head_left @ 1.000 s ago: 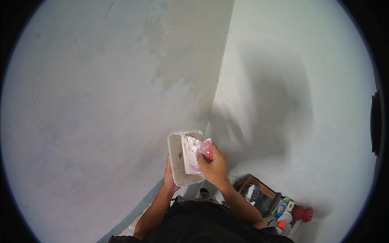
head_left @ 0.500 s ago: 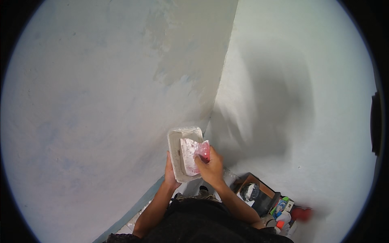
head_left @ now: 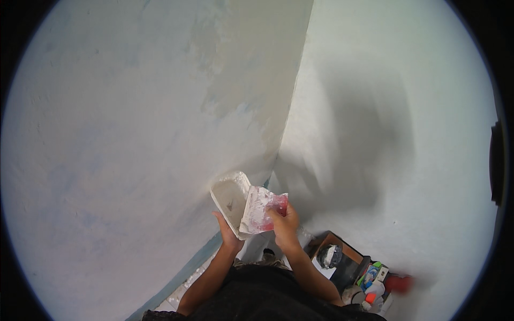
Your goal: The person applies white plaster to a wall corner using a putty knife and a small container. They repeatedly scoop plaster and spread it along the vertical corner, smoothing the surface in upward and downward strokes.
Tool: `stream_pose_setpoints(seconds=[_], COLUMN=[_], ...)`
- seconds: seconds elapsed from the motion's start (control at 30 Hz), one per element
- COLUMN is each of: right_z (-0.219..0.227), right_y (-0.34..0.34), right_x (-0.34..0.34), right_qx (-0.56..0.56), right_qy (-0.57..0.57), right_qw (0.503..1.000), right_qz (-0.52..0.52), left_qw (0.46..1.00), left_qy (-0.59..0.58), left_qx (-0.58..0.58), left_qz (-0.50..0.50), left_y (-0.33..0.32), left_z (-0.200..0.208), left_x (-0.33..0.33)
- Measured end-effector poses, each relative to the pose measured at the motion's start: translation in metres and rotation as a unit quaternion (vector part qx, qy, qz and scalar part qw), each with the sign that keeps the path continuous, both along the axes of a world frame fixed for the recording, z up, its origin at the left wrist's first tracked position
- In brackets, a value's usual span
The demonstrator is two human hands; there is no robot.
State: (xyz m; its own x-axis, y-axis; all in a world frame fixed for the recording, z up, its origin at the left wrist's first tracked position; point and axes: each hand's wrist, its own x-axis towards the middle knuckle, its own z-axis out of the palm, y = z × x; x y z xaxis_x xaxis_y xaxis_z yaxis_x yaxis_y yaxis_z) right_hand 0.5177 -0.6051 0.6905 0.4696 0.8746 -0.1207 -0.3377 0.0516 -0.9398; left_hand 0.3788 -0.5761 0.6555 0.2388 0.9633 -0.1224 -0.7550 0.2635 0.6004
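Note:
My left hand is wrapped round the lower left side of a whitish rectangular tub, which is tilted and smeared with pale filler. In my right hand is a red putty spreader, gripped with the thumb on its face. White filler coats much of the spreader's blade, and its left edge is at the tub's right rim. A little filler lies on the tub's inner floor. The left fingers under the tub are mostly hidden.
Two walls meet in a corner ahead. The left wall carries a greyer patch near the corner; shadows fall on the right wall. A teal band runs along the left wall's foot. An open box and assorted items stand at lower right.
The tub has tipped and turned to the left. My right hand has moved the spreader slightly right, from over the tub's inside to its right rim.

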Motion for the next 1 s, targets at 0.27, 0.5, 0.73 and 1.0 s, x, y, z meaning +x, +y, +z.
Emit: stream_pose_setpoints(seconds=[0.27,0.5,0.73,1.0], right_z=[0.016,0.096,0.139,0.150], right_y=[0.012,0.073,0.134,0.118], right_x=[-0.004,-0.036,-0.064,-0.115], right_qx=[0.072,0.296,0.350,0.400], right_qy=[0.307,0.096,-0.410,-0.417], right_qw=[0.948,0.950,0.826,0.814], right_qz=[0.030,-0.038,-0.165,-0.058], left_qw=[0.999,0.995,0.994,0.995], left_qy=[-0.020,-0.001,0.039,0.056], left_qx=[-0.042,-0.043,-0.030,-0.057], left_qz=[-0.016,-0.092,-0.093,-0.053], left_y=[-0.012,-0.020,-0.029,-0.054], left_z=[-0.039,-0.014,0.015,0.053], left_x=[-0.049,-0.079,-0.090,-0.058])
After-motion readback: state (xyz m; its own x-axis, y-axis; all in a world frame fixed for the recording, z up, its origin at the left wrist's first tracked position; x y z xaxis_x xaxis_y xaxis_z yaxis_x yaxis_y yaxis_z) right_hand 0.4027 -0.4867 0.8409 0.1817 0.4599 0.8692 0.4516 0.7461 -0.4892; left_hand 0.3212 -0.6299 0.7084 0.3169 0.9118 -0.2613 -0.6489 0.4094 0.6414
